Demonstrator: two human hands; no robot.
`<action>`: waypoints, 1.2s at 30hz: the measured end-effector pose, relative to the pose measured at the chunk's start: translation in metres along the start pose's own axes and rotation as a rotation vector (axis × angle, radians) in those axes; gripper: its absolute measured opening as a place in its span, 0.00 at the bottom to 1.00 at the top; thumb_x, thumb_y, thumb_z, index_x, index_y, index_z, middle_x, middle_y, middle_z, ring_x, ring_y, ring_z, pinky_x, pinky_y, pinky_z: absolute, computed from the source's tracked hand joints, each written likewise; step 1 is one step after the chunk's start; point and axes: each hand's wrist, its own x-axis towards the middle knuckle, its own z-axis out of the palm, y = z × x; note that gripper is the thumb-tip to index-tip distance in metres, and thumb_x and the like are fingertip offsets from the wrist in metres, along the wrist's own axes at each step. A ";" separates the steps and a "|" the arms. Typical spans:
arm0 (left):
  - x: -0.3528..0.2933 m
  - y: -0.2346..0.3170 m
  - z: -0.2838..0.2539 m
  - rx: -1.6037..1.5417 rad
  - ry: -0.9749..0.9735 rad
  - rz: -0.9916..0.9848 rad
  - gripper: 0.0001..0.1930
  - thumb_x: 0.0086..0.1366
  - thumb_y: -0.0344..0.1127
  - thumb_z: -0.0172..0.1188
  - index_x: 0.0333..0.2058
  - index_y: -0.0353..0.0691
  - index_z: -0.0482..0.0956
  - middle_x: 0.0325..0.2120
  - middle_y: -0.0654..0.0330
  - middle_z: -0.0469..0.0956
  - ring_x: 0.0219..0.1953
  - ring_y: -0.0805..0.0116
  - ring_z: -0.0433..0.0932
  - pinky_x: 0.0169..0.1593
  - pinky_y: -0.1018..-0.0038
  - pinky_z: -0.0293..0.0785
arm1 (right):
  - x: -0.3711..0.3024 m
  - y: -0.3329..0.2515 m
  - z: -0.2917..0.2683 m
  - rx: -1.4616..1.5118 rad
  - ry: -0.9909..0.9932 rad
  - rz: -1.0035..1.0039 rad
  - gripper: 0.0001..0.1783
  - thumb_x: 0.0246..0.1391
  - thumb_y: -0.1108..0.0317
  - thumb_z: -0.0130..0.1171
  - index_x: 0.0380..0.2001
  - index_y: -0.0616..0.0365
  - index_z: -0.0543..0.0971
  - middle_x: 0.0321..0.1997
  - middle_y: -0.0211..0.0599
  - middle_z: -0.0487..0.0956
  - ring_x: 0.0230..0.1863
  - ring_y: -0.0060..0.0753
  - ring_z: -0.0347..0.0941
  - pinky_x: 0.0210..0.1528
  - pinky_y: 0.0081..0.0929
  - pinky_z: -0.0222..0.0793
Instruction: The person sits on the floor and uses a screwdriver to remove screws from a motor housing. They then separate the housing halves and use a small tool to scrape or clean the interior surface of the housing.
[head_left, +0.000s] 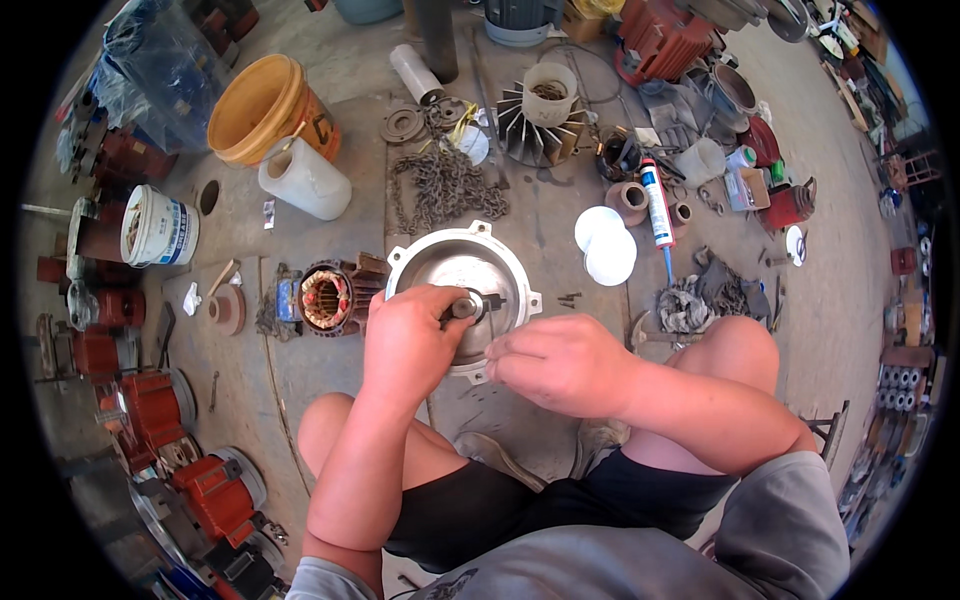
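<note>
Between my knees lies a round, light-grey metal end cover (516, 272) with bolt lugs around its rim and a hollow, shiny inside. My left hand (415, 338) reaches over its left side, thumb and fingers closed around a short round metal pin (464, 309) near the middle of the cover. My right hand (562, 364) is over the cover's lower right rim, fingertips pinched together; what they hold, if anything, is too small to tell. Just left of the cover lies a motor stator (326, 300) with its copper windings showing.
A rusty chain (448, 190) lies beyond the cover. To the right are white discs (610, 252), a sealant tube (656, 205), a hammer (660, 335) and rags (690, 305). An orange bucket (262, 110) and a white plastic container (306, 180) stand far left.
</note>
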 end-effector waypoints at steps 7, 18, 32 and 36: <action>-0.002 -0.003 -0.001 0.056 -0.004 0.030 0.16 0.57 0.30 0.81 0.46 0.39 0.94 0.40 0.49 0.92 0.42 0.46 0.91 0.49 0.57 0.86 | 0.013 0.008 0.000 0.110 0.147 0.131 0.09 0.57 0.71 0.76 0.39 0.51 0.86 0.36 0.35 0.85 0.36 0.44 0.87 0.38 0.40 0.84; 0.000 -0.001 -0.003 -0.003 -0.060 -0.021 0.17 0.60 0.31 0.81 0.48 0.38 0.94 0.41 0.48 0.91 0.43 0.45 0.90 0.49 0.57 0.85 | 0.064 0.048 0.006 0.443 0.269 0.659 0.12 0.64 0.70 0.77 0.46 0.63 0.88 0.42 0.46 0.94 0.42 0.39 0.94 0.46 0.35 0.87; 0.000 0.000 0.000 0.045 -0.048 -0.032 0.15 0.60 0.32 0.80 0.46 0.41 0.93 0.40 0.51 0.91 0.41 0.46 0.90 0.47 0.55 0.84 | 0.067 0.031 0.010 0.196 0.283 0.535 0.07 0.61 0.69 0.73 0.40 0.57 0.86 0.40 0.42 0.88 0.40 0.54 0.88 0.42 0.48 0.83; -0.003 -0.003 -0.002 0.090 -0.066 -0.048 0.17 0.60 0.34 0.81 0.48 0.43 0.93 0.42 0.54 0.91 0.44 0.49 0.89 0.50 0.54 0.81 | 0.027 0.003 -0.002 0.045 0.113 0.260 0.07 0.58 0.69 0.73 0.37 0.52 0.84 0.36 0.37 0.84 0.36 0.49 0.85 0.36 0.47 0.81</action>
